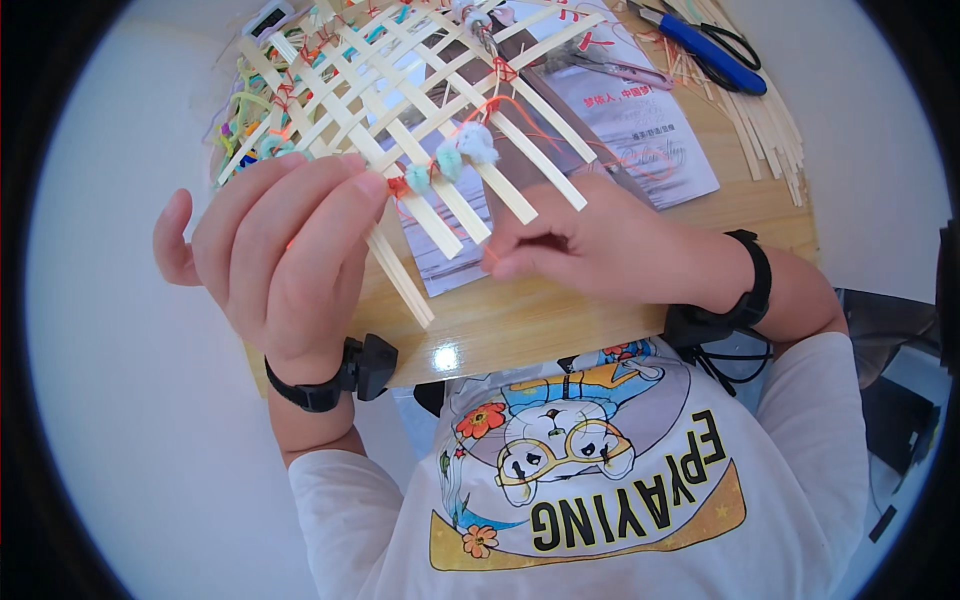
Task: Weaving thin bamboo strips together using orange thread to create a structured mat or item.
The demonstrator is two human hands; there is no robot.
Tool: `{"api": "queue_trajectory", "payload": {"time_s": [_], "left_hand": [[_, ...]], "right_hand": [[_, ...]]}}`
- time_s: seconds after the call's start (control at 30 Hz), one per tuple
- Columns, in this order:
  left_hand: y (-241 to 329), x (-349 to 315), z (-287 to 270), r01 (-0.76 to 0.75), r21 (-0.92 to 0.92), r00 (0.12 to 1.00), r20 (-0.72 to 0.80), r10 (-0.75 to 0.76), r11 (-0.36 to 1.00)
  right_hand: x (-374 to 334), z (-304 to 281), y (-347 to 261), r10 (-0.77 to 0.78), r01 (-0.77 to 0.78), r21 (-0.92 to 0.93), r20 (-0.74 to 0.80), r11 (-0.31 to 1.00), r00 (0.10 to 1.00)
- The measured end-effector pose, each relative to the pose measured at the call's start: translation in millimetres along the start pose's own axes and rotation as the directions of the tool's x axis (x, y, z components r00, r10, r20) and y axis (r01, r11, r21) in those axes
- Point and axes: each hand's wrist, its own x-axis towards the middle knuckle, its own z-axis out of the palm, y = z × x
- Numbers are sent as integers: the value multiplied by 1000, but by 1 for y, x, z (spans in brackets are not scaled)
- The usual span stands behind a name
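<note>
A lattice woven from pale flat bamboo strips slants across the table, its loose strip ends pointing toward me. My left hand pinches its near left edge between thumb and fingers, beside a red thread binding. Fuzzy mint-green yarn and a whitish tuft wrap the strips along that edge. Below the strip ends, my right hand is closed, with a bit of orange thread at its fingertips. Some right fingers are hidden behind the strips.
Under the lattice lies a printed sheet on the wooden table. Blue-handled cutters, scissors and a pile of loose strips lie at the far right. Colourful fuzzy stems bunch at the left.
</note>
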Motion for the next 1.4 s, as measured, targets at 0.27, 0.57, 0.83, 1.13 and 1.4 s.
{"api": "queue_trajectory", "payload": {"time_s": [0.27, 0.57, 0.83, 1.13, 1.4], "left_hand": [[-5, 2, -5, -11, 6, 998, 64, 10, 1000], [-7, -1, 3, 1, -35, 999, -39, -3, 999], [-3, -1, 2, 4, -19, 1000, -29, -5, 1000], [-16, -2, -1, -27, 60, 999, 34, 25, 998], [-19, -7, 4, -30, 134, 999, -15, 32, 991]], "right_hand": [[-33, -21, -9, 43, 98, -311, 416, 945, 908], [-45, -56, -31, 122, 59, -493, 327, 868, 937], [0, -53, -20, 95, -82, 164, -71, 983, 993], [-36, -75, -20, 251, -294, 162, 245, 942, 937], [-72, -110, -71, 201, -215, 72, 163, 974, 966]]}}
